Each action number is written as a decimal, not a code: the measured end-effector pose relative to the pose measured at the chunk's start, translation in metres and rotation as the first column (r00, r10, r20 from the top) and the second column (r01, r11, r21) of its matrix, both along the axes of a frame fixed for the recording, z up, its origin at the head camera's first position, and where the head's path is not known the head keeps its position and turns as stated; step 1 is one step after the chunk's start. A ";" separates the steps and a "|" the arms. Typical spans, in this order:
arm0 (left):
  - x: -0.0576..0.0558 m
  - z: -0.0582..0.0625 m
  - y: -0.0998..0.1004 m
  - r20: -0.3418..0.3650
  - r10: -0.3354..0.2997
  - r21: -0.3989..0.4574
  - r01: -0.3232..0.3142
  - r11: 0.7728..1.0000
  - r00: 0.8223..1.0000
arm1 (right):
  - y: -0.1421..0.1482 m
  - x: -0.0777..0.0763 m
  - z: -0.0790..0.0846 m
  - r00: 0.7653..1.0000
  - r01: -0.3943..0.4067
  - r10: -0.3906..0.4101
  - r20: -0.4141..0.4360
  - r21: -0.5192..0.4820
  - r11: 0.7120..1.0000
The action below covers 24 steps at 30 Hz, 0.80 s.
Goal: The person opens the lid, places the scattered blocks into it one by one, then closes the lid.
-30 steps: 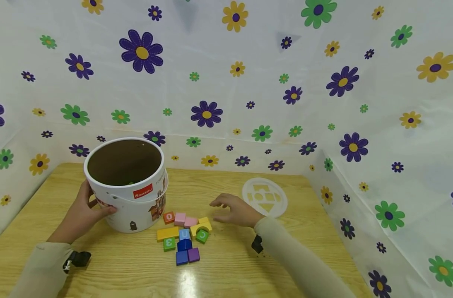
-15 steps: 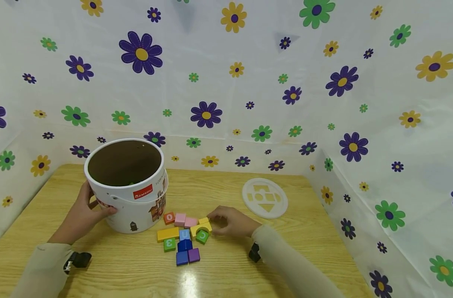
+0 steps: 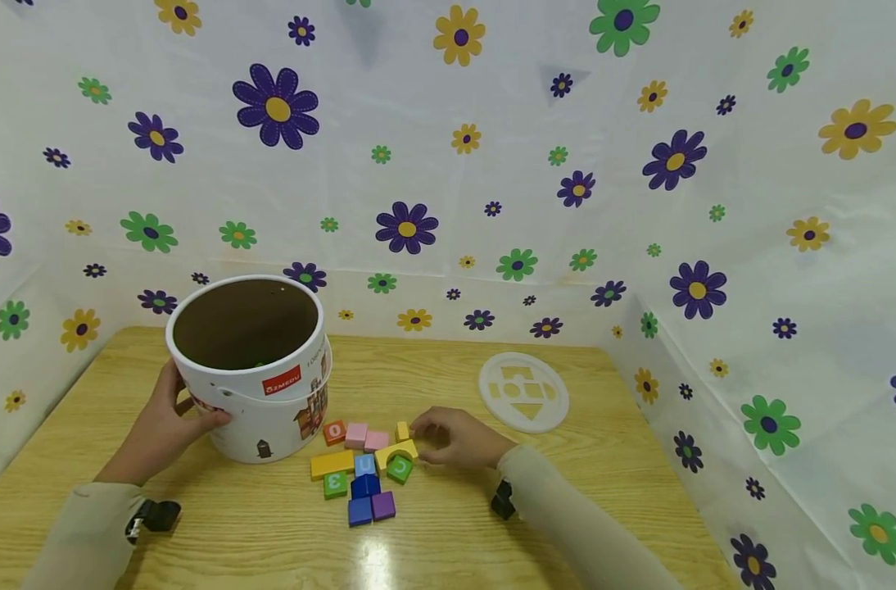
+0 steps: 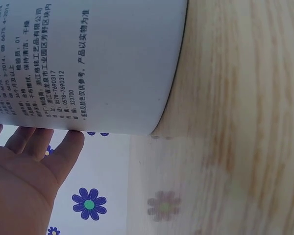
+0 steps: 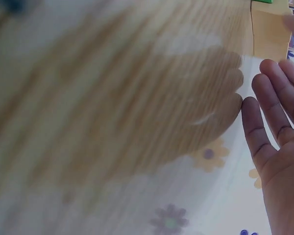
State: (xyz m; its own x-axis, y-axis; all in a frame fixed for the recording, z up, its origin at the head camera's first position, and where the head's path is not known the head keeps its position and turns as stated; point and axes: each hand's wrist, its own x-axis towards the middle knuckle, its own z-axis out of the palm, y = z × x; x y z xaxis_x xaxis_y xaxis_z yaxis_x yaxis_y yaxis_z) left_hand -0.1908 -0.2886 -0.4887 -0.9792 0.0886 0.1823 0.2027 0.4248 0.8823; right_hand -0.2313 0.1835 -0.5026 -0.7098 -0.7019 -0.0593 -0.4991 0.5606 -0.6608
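Observation:
My left hand rests against the left side of a white toy-block bucket, thumb on its front. In the left wrist view the fingers are fairly straight and touch the printed wall. My right hand is low over the table, its fingertips just right of a small yellow block and a yellow arch block. Whether they touch either block is hard to tell. Extended fingers appear in the right wrist view, beside a yellow block face.
Left of the arch lie pink blocks, an orange 0 block and a long yellow block. Nearer are green, blue and purple blocks. A white lid with shape cutouts lies behind the right hand.
My right hand has moved left and down to the yellow blocks. The small yellow block has turned and now looks narrower and taller. My left hand and the bucket keep their place.

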 end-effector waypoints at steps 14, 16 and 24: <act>-0.001 -0.001 -0.001 0.005 0.001 0.007 -0.001 1.000 1.000 | -0.010 0.003 0.005 0.999 0.034 -0.034 -0.001 0.036 0.999; -0.001 0.000 -0.001 0.005 0.003 0.006 -0.003 1.000 1.000 | -0.010 0.003 0.006 1.000 0.017 -0.017 0.001 0.038 0.999; -0.001 -0.002 -0.001 0.005 0.002 0.002 -0.002 1.000 1.000 | -0.007 0.002 0.007 0.999 -0.026 0.027 -0.028 0.004 1.000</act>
State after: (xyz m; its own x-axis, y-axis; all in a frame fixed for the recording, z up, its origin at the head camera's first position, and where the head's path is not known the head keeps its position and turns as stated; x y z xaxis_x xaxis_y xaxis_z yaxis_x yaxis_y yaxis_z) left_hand -0.1916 -0.2896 -0.4905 -0.9803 0.0863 0.1775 0.1973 0.4230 0.8844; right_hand -0.2289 0.1763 -0.4958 -0.6924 -0.7203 -0.0416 -0.5324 0.5490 -0.6443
